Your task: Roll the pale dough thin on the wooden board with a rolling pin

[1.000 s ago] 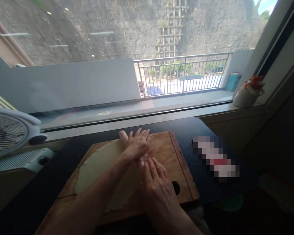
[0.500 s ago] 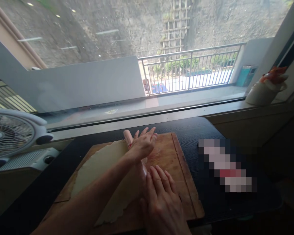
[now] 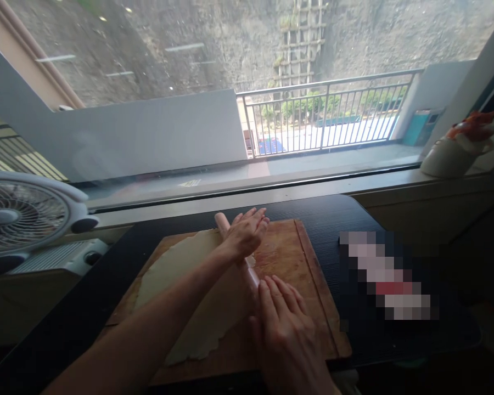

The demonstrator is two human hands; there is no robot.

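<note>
A pale rolling pin [image 3: 252, 274] lies slanted across a wooden board [image 3: 308, 285], along the right side of a wide, thin sheet of dough [image 3: 193, 307] with a ragged edge. My left hand [image 3: 247, 235] rests flat over the pin's far part, its fingers stretched out to the right. Closer to me, my right hand [image 3: 286, 323] lies on the pin's near part with fingers extended. Neither hand wraps round the pin. My left forearm covers part of the dough, and the pin's near end is hidden by my right hand.
The board sits on a black table [image 3: 325, 214] beneath a large window. To the left stands a white fan [image 3: 72, 200] beside a white box-like appliance [image 3: 61, 258]. A blurred-out object [image 3: 389, 274] is on the table's right. On the sill stands a white jug-like pot [image 3: 448, 156].
The whole view has shifted slightly right. The fingers of my left hand are closer together. Against the board, the rolling pin has barely moved.
</note>
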